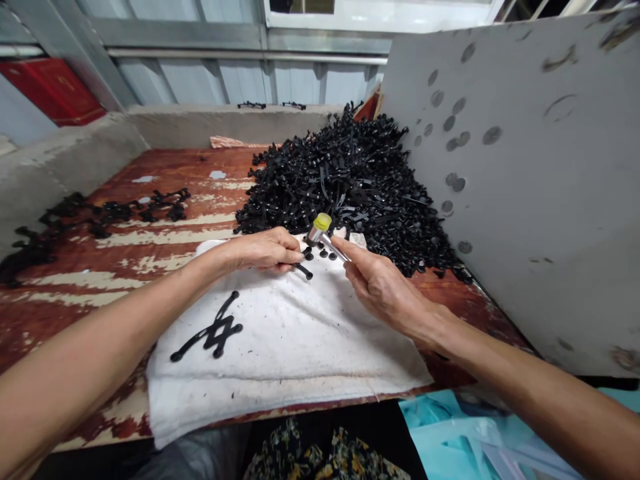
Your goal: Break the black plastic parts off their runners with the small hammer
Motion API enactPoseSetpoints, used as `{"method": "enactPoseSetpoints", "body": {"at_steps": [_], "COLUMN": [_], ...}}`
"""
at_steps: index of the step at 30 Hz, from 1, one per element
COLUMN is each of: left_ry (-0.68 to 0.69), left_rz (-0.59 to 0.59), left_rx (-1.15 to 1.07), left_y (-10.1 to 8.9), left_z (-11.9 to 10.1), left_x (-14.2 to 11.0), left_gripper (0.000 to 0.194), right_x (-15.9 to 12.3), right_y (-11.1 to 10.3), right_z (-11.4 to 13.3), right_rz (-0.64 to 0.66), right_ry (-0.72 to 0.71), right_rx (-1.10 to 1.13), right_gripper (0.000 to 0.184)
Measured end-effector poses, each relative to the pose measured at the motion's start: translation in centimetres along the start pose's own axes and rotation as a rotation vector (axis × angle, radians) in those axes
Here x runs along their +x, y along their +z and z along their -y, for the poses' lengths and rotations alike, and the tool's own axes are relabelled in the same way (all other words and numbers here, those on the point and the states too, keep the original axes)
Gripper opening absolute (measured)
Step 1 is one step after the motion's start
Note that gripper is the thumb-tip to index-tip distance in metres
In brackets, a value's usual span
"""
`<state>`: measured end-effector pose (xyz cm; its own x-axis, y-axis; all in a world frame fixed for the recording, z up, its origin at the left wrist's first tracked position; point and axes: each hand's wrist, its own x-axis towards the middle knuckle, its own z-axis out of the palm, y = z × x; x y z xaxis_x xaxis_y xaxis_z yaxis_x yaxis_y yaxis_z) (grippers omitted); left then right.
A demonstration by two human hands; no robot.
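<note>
My right hand (380, 283) is closed around the handle of a small mallet (320, 230) with a metal head and a yellow face. The mallet head is just above the far edge of a white cloth (300, 340), beside my left hand (273, 250). My left hand pinches a black plastic linkage piece (304, 271) with round ends, part of it hidden under the fingers. A few small black round caps (324, 254) lie on the cloth by the mallet. Nearer to me on the left of the cloth lies a crossed black linkage (215, 328).
A big heap of black parts (340, 180) rises behind my hands. More black linkages (100, 213) lie at the left of the worn red table (175, 167). A grey panel (525, 200) stands along the right, with light blue plastic bags (460, 427) below it.
</note>
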<state>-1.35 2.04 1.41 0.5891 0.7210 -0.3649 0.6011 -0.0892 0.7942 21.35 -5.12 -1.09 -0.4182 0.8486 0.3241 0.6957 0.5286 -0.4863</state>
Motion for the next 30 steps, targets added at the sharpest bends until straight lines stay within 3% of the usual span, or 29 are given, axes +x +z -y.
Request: {"method": "enactPoseSetpoints", "body": {"at_steps": [14, 20, 25, 30], "left_ry": [0.052, 0.030, 0.054, 0.065], "left_rz": [0.040, 0.046, 0.043, 0.053], "left_rx": [-0.029, -0.026, 0.033, 0.044], "left_y": [-0.4, -0.4, -0.4, -0.3], "left_z": [0.9, 0.6, 0.6, 0.7], "left_x": [0.2, 0.2, 0.2, 0.3], "left_gripper": [0.039, 0.039, 0.037, 0.038], "right_x": [-0.3, 0.0, 0.1, -0.1], "right_y": [0.2, -0.2, -0.4, -0.3], "right_z": [-0.3, 0.3, 0.2, 0.5], "right_rz": [0.073, -0.132, 0.079, -0.152], "right_ry": [-0.011, -0.059, -0.055, -0.137], "right_rx": [-0.097, -0.003, -0.106, -0.075], "right_gripper": [0.060, 0.058, 0.059, 0.057]}}
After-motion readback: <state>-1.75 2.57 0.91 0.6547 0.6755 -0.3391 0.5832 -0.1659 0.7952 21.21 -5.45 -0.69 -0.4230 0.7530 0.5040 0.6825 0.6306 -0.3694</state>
